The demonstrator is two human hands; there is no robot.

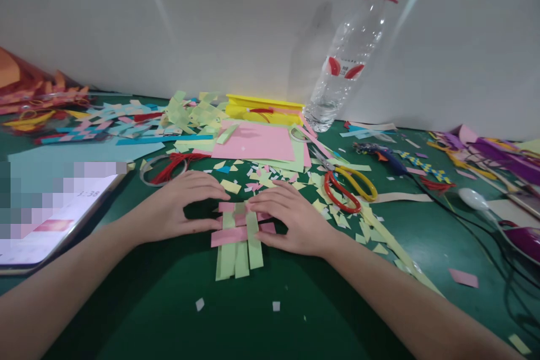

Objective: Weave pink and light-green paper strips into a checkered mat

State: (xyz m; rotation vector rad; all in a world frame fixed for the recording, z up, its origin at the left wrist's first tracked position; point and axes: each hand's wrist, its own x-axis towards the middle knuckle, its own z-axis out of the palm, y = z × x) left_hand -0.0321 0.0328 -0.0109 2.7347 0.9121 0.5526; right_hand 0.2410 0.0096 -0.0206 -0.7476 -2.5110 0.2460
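Paper-craft work area, green desk (169, 309) against pale wall (236, 28), scattered paper scraps (337, 215), scissors (346, 185), red cords (185, 158), stacked pink paper (257, 143)

Both hands' fingers (219, 194) on woven paper strips (240, 239), scissors (343, 188), tilted bottle (350, 50)

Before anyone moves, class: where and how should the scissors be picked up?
Best by the red loop and yellow loop, with the right hand coming from the near side. The scissors lie with both loops toward the person and the blades pointing away, so this should keep fingers off the edges.
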